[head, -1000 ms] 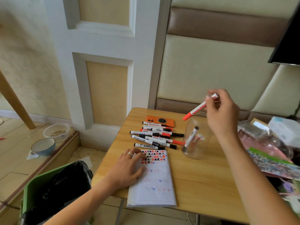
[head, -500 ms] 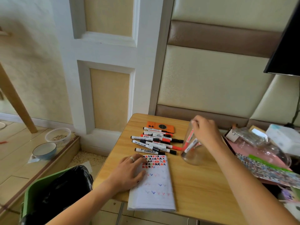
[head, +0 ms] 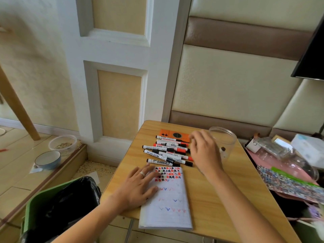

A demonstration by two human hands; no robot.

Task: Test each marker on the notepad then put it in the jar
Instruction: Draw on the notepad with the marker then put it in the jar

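Observation:
Several red and black capped markers (head: 166,151) lie in a row on the wooden table (head: 219,195), in front of an orange case (head: 173,135). A clear plastic jar (head: 223,141) stands to their right, with marker ends showing inside behind my hand. My right hand (head: 204,151) hovers over the right ends of the markers, fingers loosely curled, holding nothing. My left hand (head: 138,186) lies flat on the left side of the white notepad (head: 168,204), which bears red, black and blue test marks.
A green bin with a black bag (head: 59,211) stands at the table's left front. Bowls (head: 48,159) sit on the floor at left. Bags and packets (head: 284,160) crowd the surface to the right of the table.
My right hand dropped the red marker into the jar, then moved left from the jar to above the row of markers. The left hand stayed on the notepad.

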